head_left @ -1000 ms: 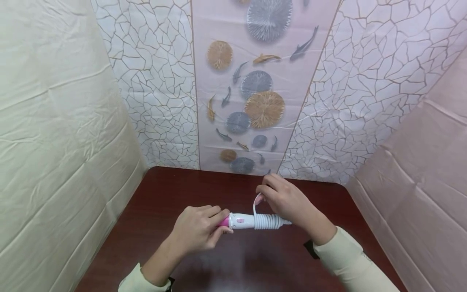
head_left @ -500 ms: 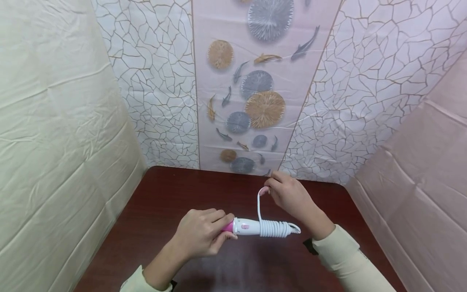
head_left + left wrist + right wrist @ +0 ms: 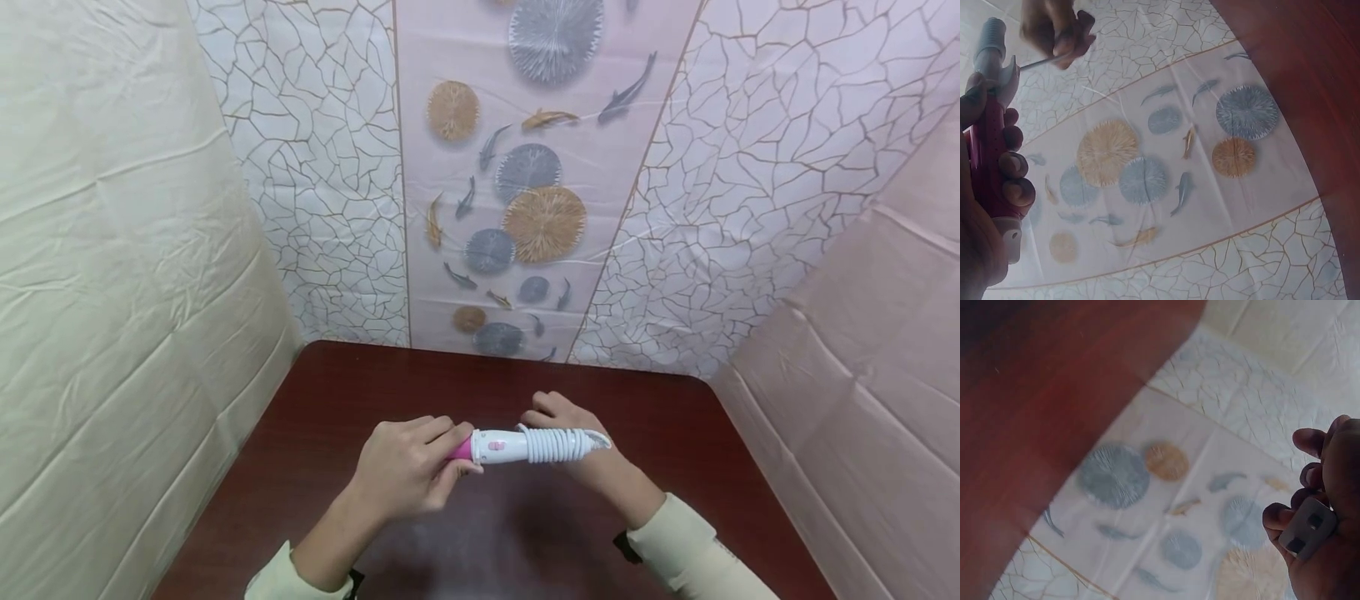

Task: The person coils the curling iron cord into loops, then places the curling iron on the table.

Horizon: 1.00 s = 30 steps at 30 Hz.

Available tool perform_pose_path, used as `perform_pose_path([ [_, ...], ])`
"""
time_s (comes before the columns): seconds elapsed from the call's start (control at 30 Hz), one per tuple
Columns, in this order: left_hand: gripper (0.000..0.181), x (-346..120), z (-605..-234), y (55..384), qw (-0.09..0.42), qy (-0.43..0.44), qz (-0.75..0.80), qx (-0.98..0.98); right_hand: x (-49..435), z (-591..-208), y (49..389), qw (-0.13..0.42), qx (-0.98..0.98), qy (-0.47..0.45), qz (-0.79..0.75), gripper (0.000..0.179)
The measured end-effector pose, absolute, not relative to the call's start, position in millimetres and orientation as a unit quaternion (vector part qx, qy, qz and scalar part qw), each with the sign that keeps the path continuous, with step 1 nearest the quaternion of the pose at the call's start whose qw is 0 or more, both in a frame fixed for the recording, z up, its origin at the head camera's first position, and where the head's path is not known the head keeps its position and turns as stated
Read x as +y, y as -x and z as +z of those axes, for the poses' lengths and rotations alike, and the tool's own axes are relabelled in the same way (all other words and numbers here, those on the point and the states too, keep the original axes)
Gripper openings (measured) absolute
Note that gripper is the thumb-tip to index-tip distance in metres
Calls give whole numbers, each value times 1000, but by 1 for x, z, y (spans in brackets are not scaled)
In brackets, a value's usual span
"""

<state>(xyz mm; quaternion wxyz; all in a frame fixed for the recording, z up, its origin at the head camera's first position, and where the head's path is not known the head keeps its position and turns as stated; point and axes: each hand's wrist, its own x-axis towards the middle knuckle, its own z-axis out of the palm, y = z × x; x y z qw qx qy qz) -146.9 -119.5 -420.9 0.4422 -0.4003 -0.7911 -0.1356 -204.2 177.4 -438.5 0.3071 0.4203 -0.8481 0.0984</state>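
My left hand (image 3: 408, 467) grips the pink barrel of a pink-and-white hair styling iron (image 3: 501, 447), held level above the table. White cord (image 3: 557, 445) is coiled round the end of its handle in several tight turns. Behind those coils is my right hand (image 3: 564, 412), partly hidden by them in the head view. In the right wrist view it holds a pale two-pin plug (image 3: 1308, 529) against the palm with curled fingers. A stretch of cord (image 3: 1042, 61) runs from the iron to the right hand in the left wrist view.
A dark red-brown table (image 3: 360, 383) lies under the hands. Behind it hangs a patterned cloth (image 3: 487, 292) with fish and round shapes, and pale creased sheets (image 3: 135, 292) stand at both sides.
My right hand first raised the cord above the handle, then went down behind it, drawing the loose loop round. The left hand dipped slightly and rose again, keeping its grip.
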Motion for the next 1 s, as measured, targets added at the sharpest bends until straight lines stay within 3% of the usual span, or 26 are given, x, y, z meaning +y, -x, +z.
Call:
perform_pose_path([
  [0.17,33,-121,-421,150,439,380,-142,-802,171,-453,186,275,-871,-392,112,24],
  [0.3,32,-123,-423,155,434,356,-141,-815,171,-462,179,330,-824,-456,72,2],
  [0.4,31,-124,-426,159,430,338,-138,-826,170,-462,174,355,-800,-481,49,26],
  [0.5,34,-125,-429,164,422,324,-133,-836,169,-458,168,354,-792,-495,39,39],
  [0.8,38,-126,-433,169,411,320,-113,-846,169,-428,163,424,-734,-529,43,25],
  [1.0,36,-126,-431,169,414,331,-111,-841,171,-406,169,459,-722,-513,68,28],
])
